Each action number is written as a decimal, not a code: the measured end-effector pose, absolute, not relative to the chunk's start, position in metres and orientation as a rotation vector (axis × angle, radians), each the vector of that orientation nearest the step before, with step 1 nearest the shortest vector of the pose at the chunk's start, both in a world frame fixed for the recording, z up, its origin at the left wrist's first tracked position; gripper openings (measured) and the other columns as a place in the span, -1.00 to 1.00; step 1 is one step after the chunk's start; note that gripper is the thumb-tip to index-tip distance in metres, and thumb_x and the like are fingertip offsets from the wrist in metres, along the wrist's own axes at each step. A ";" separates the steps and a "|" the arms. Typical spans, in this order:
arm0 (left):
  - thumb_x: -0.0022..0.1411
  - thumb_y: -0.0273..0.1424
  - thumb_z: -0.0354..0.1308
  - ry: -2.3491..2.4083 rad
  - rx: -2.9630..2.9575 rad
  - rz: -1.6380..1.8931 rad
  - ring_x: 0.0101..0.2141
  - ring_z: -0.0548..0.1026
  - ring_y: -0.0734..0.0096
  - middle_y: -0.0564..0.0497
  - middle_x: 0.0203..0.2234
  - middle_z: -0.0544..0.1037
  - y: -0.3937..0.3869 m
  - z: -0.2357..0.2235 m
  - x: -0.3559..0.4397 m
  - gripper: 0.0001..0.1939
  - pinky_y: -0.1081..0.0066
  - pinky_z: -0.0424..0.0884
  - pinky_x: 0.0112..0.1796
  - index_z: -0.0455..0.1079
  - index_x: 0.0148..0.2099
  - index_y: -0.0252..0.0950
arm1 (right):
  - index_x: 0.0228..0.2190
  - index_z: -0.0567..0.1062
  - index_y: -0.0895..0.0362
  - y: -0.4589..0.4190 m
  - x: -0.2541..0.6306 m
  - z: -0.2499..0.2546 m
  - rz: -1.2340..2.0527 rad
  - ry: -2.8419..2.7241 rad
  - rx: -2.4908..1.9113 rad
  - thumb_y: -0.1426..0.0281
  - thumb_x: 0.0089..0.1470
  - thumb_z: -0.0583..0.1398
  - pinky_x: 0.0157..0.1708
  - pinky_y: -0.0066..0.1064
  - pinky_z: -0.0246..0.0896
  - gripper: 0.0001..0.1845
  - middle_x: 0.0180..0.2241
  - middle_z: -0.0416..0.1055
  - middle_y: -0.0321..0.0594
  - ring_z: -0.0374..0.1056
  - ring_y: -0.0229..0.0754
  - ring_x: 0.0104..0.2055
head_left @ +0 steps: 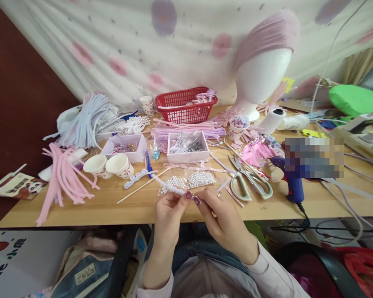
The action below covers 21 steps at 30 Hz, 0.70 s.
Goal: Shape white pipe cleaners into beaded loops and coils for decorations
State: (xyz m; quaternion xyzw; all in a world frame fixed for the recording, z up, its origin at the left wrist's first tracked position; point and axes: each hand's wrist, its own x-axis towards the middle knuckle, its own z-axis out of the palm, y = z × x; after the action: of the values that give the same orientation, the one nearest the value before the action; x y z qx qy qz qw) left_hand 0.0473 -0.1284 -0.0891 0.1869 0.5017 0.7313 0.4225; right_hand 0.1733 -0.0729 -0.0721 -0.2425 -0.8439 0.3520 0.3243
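Observation:
My left hand (170, 215) pinches a pale lilac-white pipe cleaner (168, 185) between thumb and fingers, just above the table's front edge. The stem looks coiled near my fingers, and its thinner end points away to the upper left. Thumb tips almost touching, my right hand (222, 217) is closed on the near end of the same stem. A pale strip (223, 185) shows just beyond my right fingers. Past my hands lie bags of white pearl beads (201, 179). A looped lilac pipe cleaner piece (136, 179) lies by a thin wooden stick (143, 186).
Scissors (240, 186) and a blue glue gun (294, 184) lie to the right. Two paper cups (120, 165), a bead box (138, 149) and pink pipe cleaners (64, 178) are left. Behind stand a red basket (186, 114) and a white mannequin head (261, 78).

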 end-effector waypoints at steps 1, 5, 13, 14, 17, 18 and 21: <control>-0.04 -0.26 0.45 1.251 0.495 1.840 -0.38 0.48 0.49 0.05 -0.48 0.58 -0.128 -0.091 0.049 -0.76 0.52 0.39 -0.24 0.54 -0.41 -0.31 | -0.27 0.36 0.13 -0.073 0.173 -0.073 0.947 -2.181 -0.648 0.45 0.31 -0.01 -0.41 -0.39 0.04 -0.83 -0.44 0.31 -0.25 0.21 -0.20 -0.42; 0.09 -0.32 0.38 1.260 0.671 1.866 -0.27 0.50 0.42 0.07 -0.47 0.54 -0.128 -0.092 0.050 -0.85 0.42 0.35 -0.01 0.53 -0.41 -0.27 | -0.39 0.29 0.11 -0.074 0.170 -0.075 1.162 -1.999 -0.678 0.39 0.33 -0.03 -0.44 -0.41 0.03 -0.77 -0.50 0.23 -0.32 0.15 -0.25 -0.47; 0.10 -0.29 0.35 1.311 1.067 1.754 -0.39 0.47 0.30 -0.01 -0.53 0.50 -0.127 -0.077 0.032 -0.83 0.11 0.38 0.04 0.57 -0.48 -0.24 | -0.51 0.26 0.13 -0.062 0.169 -0.075 2.576 -1.117 -0.485 0.20 0.12 0.20 -0.67 -0.53 -0.33 -0.67 -0.67 -0.10 -0.53 -0.26 -0.41 -0.67; 0.09 -0.28 0.36 1.280 1.076 1.745 -0.40 0.46 0.30 -0.01 -0.53 0.49 -0.126 -0.077 0.029 -0.83 0.10 0.39 0.04 0.57 -0.48 -0.23 | -0.51 0.24 0.13 -0.059 0.169 -0.076 2.748 -0.981 -0.418 0.22 0.09 0.22 -0.69 -0.53 -0.39 -0.67 -0.68 -0.13 -0.55 -0.32 -0.43 -0.68; 0.11 -0.29 0.34 1.162 1.053 1.780 -0.40 0.46 0.34 0.00 -0.53 0.49 -0.121 -0.081 0.025 -0.83 0.11 0.37 0.06 0.57 -0.48 -0.22 | -0.56 0.17 0.11 -0.052 0.168 -0.077 3.031 -0.766 -0.265 0.23 0.05 0.25 -0.72 -0.54 -0.44 -0.62 -0.68 -0.17 -0.57 -0.40 -0.43 -0.69; 0.11 -0.29 0.34 1.144 1.021 1.791 -0.38 0.47 0.34 0.00 -0.51 0.49 -0.120 -0.083 0.025 -0.84 0.13 0.38 0.05 0.57 -0.47 -0.22 | -0.56 0.16 0.10 -0.052 0.168 -0.078 3.024 -0.777 -0.273 0.21 0.05 0.25 -0.72 -0.53 -0.44 -0.60 -0.69 -0.18 -0.57 -0.41 -0.43 -0.69; 0.03 -0.25 0.40 1.154 0.832 1.791 -0.31 0.51 0.30 -0.04 -0.41 0.55 -0.119 -0.087 0.029 -0.80 0.25 0.47 -0.10 0.58 -0.37 -0.27 | -0.52 0.24 0.12 -0.056 0.166 -0.078 2.667 -1.103 -0.480 0.12 0.11 0.22 -0.68 -0.53 -0.38 -0.61 -0.68 -0.12 -0.54 -0.31 -0.41 -0.67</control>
State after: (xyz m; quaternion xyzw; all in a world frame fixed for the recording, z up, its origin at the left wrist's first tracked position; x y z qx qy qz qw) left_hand 0.0286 -0.1190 -0.0866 0.3310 0.4591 0.7127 0.4144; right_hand 0.1656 -0.0559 -0.0779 -0.1631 -0.3748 0.9062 0.1080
